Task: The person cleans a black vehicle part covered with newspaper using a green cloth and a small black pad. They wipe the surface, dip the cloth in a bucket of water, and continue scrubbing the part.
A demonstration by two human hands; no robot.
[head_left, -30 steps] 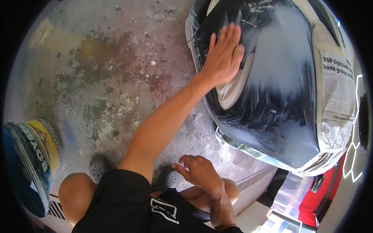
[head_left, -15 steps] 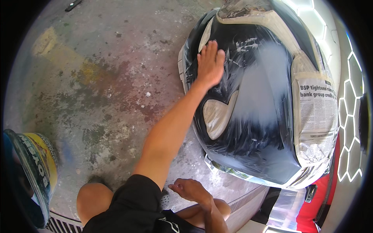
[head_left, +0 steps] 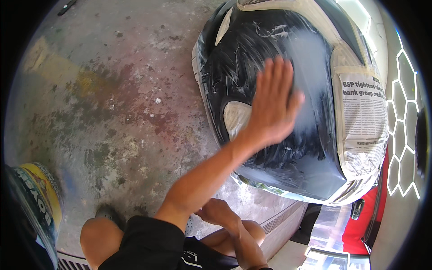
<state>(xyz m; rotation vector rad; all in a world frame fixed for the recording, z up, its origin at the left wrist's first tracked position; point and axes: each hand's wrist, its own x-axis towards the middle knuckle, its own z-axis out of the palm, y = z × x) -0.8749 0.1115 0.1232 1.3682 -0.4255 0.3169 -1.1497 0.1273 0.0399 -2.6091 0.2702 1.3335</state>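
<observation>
A glossy black curved car panel [head_left: 225, 67], most likely a bumper, fills the right half. Pale dusty smears and a matt grey patch [head_left: 310, 67] cover much of its surface. My left hand [head_left: 274, 103] reaches over the panel's middle, palm down, fingers stretched out and thumb apart; whether it touches the surface I cannot tell. Masking tape covers a rounded opening [head_left: 236, 114] beside my left wrist. Over my right knee hangs my right hand [head_left: 217, 212], its fingers curled and partly hidden behind my left forearm; anything inside it is out of sight.
Newspaper [head_left: 362, 112] and masking tape [head_left: 339, 63] cover the panel's right side. A paint-stained concrete floor [head_left: 130, 103] spreads leftward. At lower left stands a large tin [head_left: 42, 193] with a yellow band. A red thing [head_left: 360, 220] lies at lower right, and a small black object [head_left: 66, 7] at upper left.
My left hand has swept from the panel's left edge rightward and nearer to me. The view has shifted slightly, and my right hand is now partly behind my left forearm.
</observation>
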